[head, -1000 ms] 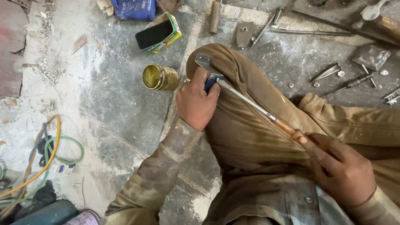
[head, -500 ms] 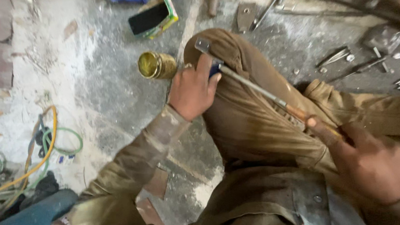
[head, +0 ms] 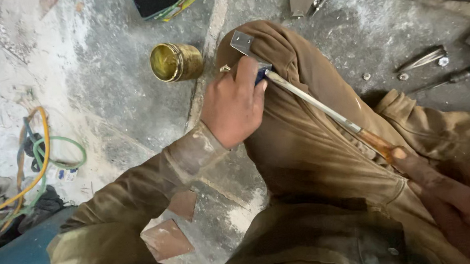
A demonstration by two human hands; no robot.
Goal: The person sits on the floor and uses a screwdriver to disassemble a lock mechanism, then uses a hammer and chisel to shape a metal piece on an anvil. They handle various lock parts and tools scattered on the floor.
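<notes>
In the head view, the left hand [head: 233, 106], at centre frame, is curled shut around the near end of a small metal bracket [head: 242, 41], pinning it on the bent knee [head: 294, 86] of brown trousers; the bracket's free end sticks out just above the fingers, toward the top of the frame. The right hand [head: 466, 207], at the lower right edge, is closed on the wooden handle of a long file [head: 325, 109], with the forefinger laid along the handle. The file runs diagonally up and left across the thigh, and its tip meets the bracket right at the left hand's fingertips, so the work sits directly under that hand and well apart from the right one. To do this filing well, I judge the bracket should be kept pressed firmly on the knee, the file held at a steady angle, and the fingertips kept clear of its tip. On the concrete floor [head: 110, 92], a brass-coloured tin [head: 175, 61] lies on its side just left of the knee. Loose tools [head: 441, 66] lie at upper right, and coiled hoses [head: 31, 163] at the left edge.
</notes>
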